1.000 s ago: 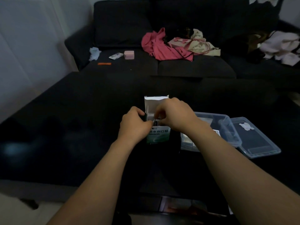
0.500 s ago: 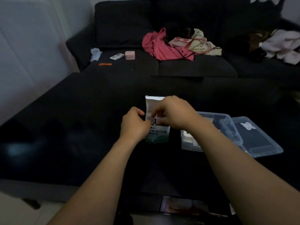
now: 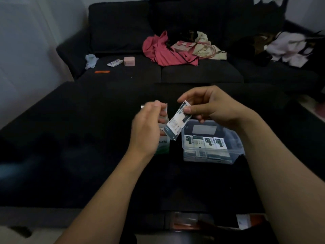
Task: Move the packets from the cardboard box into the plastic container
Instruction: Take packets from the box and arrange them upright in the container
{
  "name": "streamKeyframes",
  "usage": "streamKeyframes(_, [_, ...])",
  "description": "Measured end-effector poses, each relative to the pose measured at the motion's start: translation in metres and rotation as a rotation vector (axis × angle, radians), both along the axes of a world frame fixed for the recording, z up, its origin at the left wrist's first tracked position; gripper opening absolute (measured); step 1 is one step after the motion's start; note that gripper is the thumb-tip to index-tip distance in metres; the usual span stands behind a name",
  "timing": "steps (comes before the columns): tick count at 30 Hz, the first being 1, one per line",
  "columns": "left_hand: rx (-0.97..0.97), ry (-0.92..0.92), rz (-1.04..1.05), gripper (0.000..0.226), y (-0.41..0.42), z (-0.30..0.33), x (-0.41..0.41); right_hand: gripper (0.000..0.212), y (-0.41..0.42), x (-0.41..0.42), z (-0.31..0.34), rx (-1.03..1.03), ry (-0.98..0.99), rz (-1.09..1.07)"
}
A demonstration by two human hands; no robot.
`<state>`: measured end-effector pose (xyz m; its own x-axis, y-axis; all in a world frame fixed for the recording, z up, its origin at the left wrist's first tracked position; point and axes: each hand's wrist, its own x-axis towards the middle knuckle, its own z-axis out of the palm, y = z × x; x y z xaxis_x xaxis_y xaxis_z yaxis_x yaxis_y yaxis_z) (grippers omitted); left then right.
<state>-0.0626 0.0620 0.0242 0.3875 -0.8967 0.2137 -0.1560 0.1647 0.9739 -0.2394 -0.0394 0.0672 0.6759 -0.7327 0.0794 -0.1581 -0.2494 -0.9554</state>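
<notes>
**Packet held above the gap between box and container**

Packet [image 3: 176,121], white with dark print, is in the air, tilted, with its upper end pinched between the thumb and the curled fingers of the right hand [image 3: 209,106]. Its lower end hangs just over the near left corner of the plastic container [image 3: 211,158], beside the cardboard box [image 3: 163,144].

The left hand [image 3: 146,126] is at the cardboard box and hides most of it. Its fingers are bent near the open top flap of the box, but this part is blurred, so I cannot tell whether they grip the flap or only touch it. The box stands upright near the middle of the dark table [image 3: 70,147], and only its lower green and white front and a part of the flap are visible.

The plastic container is clear and stands on the table just to the right of the box, close to it. Inside it, a row of packets [image 3: 204,142] stands side by side along the near wall.

Behind the far edge of the table is a dark sofa [image 3: 123,32]. On its seat lie a pink cloth [image 3: 163,51], a small pink box [image 3: 129,61], a white wrapper [image 3: 115,62] and an orange stick [image 3: 102,72].
</notes>
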Motion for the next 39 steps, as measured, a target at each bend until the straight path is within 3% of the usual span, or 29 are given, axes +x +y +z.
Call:
streamKeyframes(3, [0.374, 0.448, -0.377, 0.052, 0.003, 0.007, -0.012, 0.022, 0.001, -0.005, 0.001, -0.054, 0.087, 0.023])
streamKeyframes(5, [0.477, 0.545, -0.525, 0.053, 0.003, 0.007, -0.014, 0.02, 0.002, -0.006, 0.002, -0.112, 0.191, 0.019])
streamKeyframes(11, [0.523, 0.64, -0.465, 0.04, -0.01, 0.001, -0.036, 0.033, 0.002, -0.013, 0.001, -0.293, 0.453, -0.012])
streamKeyframes(15, [0.502, 0.673, -0.414, 0.041, -0.022, -0.002, -0.052, 0.034, 0.004, -0.018, -0.007, -0.42, 0.428, -0.13])
streamKeyframes(22, [0.449, 0.538, -0.386, 0.039, -0.035, -0.008, -0.067, 0.026, 0.001, -0.033, -0.014, -0.464, 0.306, -0.238])
streamKeyframes(29, [0.341, 0.076, -0.317, 0.038, -0.047, -0.02, -0.062, 0.022, -0.008, -0.031, -0.018, -0.522, 0.395, -0.258])
streamKeyframes(33, [0.249, 0.072, -0.315, 0.039, -0.048, -0.022, -0.061, 0.023, -0.009, -0.022, -0.021, -0.445, 0.313, -0.211])
streamKeyframes(39, [0.336, 0.046, -0.403, 0.03, -0.042, -0.019, -0.059, 0.021, -0.012, -0.02, -0.018, -0.391, 0.368, -0.177])
